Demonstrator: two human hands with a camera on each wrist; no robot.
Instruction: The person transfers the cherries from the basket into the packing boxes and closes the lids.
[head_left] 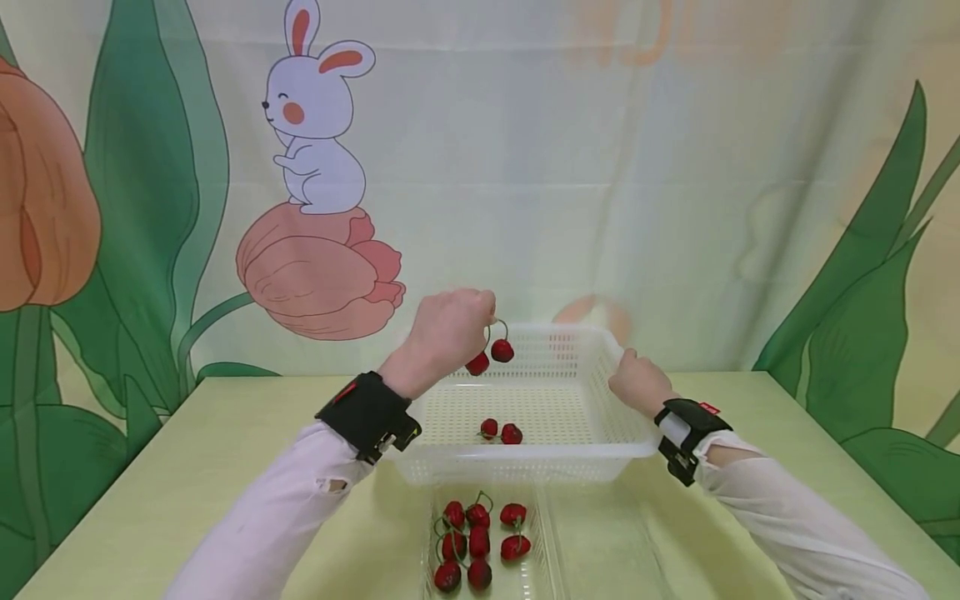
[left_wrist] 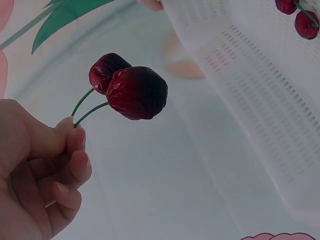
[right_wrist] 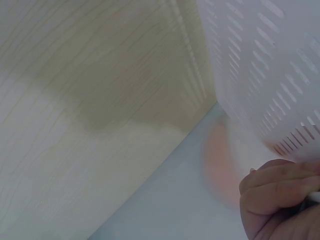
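A pair of shiny dark-red cherries on thin green stems hangs over the far left part of a white perforated plastic basket. The left hand has its grip clamped on the stems, thumb and forefinger together, the other fingers curled loosely, wrist bent over the fruit. The stems run up from the cherries into the pinch; the fruit ends point down, the left cherry partly behind the hand in the head view. The right hand has its grip closed round the basket's right rim. Two smaller-looking red cherries lie on the basket's floor, toward the near side. Nearer, a clear plastic container holds more stemmed cherries in its left part. The left forearm crosses the basket's left side, above the pale yellow bench.
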